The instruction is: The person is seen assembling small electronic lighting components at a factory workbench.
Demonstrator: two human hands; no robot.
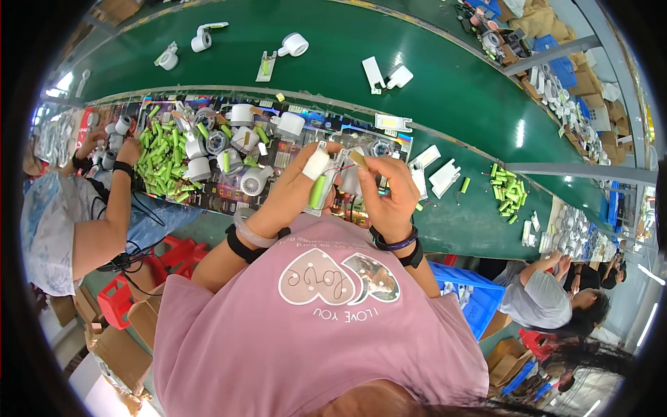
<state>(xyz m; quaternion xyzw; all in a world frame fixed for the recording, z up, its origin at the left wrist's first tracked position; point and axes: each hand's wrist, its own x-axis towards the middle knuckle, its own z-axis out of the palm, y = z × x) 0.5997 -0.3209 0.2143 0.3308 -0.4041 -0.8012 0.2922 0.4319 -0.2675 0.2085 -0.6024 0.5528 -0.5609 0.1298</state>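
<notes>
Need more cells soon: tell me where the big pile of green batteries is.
In the head view, the pile of green batteries lies left of the left hand, beside the white round housings, before a co-worker's arm.

Held part: a flat white plastic plate [321, 182], long and narrow, with a raised white clip at its top end.
Battery: 1 light green cylinder cell [317, 191] sits in the plate, standing along its length, a little tilted.
Wires: thin red and dark wires run from the top of the cell toward the right; their ends are too small to see.
Small piece: a short tan strip [358, 159], like tape, held just right of the plate's top.
Place: both are in the air, above the near edge of the green belt, in front of the chest.
Pose: the plate is nearly upright, its face toward the camera.
</notes>
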